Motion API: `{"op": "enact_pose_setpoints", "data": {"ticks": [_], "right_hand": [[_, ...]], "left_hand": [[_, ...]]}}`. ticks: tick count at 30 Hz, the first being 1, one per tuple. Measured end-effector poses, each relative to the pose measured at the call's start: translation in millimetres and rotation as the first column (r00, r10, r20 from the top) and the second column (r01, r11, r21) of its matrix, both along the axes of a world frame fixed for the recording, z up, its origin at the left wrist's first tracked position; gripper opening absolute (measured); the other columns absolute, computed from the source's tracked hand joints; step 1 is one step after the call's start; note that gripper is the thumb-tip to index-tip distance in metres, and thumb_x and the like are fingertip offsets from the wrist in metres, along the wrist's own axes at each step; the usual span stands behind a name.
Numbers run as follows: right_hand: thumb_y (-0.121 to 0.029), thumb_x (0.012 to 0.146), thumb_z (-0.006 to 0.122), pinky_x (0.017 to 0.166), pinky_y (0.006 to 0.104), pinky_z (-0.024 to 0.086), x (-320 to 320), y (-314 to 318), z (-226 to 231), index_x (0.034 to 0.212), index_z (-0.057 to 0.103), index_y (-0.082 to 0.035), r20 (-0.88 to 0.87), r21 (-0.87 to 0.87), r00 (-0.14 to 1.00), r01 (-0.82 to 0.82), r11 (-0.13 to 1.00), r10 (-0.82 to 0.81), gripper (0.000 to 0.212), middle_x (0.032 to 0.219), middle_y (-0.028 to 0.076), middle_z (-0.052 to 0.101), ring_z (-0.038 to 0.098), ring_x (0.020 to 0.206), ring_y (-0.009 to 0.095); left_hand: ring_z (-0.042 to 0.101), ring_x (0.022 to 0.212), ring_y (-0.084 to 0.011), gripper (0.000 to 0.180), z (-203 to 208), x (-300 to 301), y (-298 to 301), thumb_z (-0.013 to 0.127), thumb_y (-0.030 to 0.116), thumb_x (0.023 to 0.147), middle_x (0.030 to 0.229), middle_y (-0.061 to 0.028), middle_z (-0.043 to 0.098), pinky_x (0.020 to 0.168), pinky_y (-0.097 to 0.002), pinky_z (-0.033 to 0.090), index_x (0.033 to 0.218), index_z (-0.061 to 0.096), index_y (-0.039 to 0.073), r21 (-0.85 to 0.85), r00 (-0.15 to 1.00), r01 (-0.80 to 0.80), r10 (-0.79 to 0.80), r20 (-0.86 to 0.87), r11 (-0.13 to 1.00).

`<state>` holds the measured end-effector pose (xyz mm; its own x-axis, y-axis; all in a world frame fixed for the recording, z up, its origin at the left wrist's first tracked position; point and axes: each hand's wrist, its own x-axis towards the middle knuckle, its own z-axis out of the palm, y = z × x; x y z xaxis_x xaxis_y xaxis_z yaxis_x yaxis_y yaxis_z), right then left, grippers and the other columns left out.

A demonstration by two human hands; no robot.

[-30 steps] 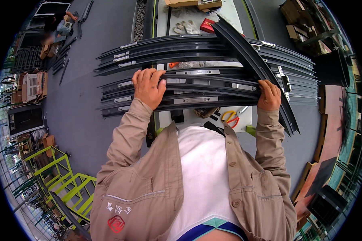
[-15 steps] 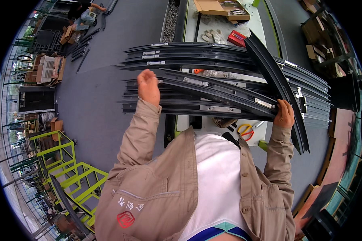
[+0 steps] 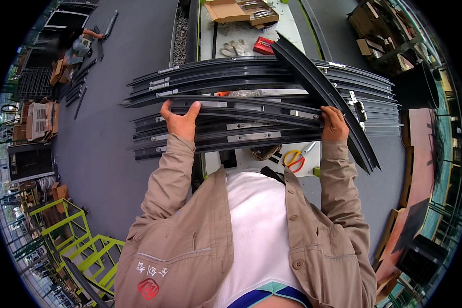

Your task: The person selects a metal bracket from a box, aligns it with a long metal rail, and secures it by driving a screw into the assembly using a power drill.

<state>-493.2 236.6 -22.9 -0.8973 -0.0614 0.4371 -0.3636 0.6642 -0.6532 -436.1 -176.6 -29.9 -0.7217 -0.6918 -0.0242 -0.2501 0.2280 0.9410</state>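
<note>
A dark rail (image 3: 241, 113) lies over other rails (image 3: 226, 73) on the white table (image 3: 288, 25), held seemingly to balance its length: left end between spread thumb and fingers of the left hand (image 3: 182, 123), right end in the right hand's (image 3: 334, 124) bent fingers.

Rails (image 3: 251, 82) lie across the table (image 3: 288, 28), gloves (image 3: 235, 49) and a carton (image 3: 225, 11) behind them.

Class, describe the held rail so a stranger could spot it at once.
A white table lies under layered dark rails. Among them, one grooved rail spans from left hand to right hand. Unlike its neighbours, it alone is held at both ends.
</note>
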Motion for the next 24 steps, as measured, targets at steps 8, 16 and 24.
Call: {"op": "enact_pose_setpoints", "data": {"ticks": [8,16,24], "right_hand": [[0.001,0.095,0.065,0.081,0.0266,0.056,-3.8,-2.2,-2.6,0.11,0.072,-0.002,0.058,-0.08,0.998,0.04,0.996,-0.035,0.017,0.109,0.009,0.07,0.068,0.093,0.017],[0.0,0.09,0.072,0.088,0.0271,0.053,6.0,-10.7,-19.2,0.127,0.061,-0.002,0.262,-0.451,0.965,0.119,0.884,0.003,0.039,0.128,0.01,0.062,0.065,0.098,0.017],[-0.012,0.087,0.076,0.076,0.0321,0.049,27.1,-22.3,-1.9,0.111,0.066,-0.003,0.077,0.018,0.949,0.306,0.952,-0.306,0.027,0.098,0.008,0.057,0.056,0.081,0.02]], "left_hand": [[0.048,0.125,-0.0309,0.101,-1.8,0.0,7.6,0.091,0.035,0.075,0.138,-0.0245,0.044,0.109,-0.0356,0.04,0.145,0.028,-0.004,0.003,1.0,0.0,0.0,0.011,1.0],[0.042,0.133,-0.0341,0.109,-11.5,-1.5,19.7,0.09,0.036,0.075,0.143,-0.0254,0.036,0.114,-0.0386,0.034,0.148,0.021,-0.005,-0.021,0.998,-0.038,0.037,-0.052,0.999],[0.042,0.133,-0.0354,0.108,-29.1,0.6,15.3,0.089,0.041,0.076,0.143,-0.0256,0.036,0.114,-0.0395,0.035,0.148,0.023,-0.006,-0.08,0.997,-0.073,0.07,-0.032,0.994]]}}
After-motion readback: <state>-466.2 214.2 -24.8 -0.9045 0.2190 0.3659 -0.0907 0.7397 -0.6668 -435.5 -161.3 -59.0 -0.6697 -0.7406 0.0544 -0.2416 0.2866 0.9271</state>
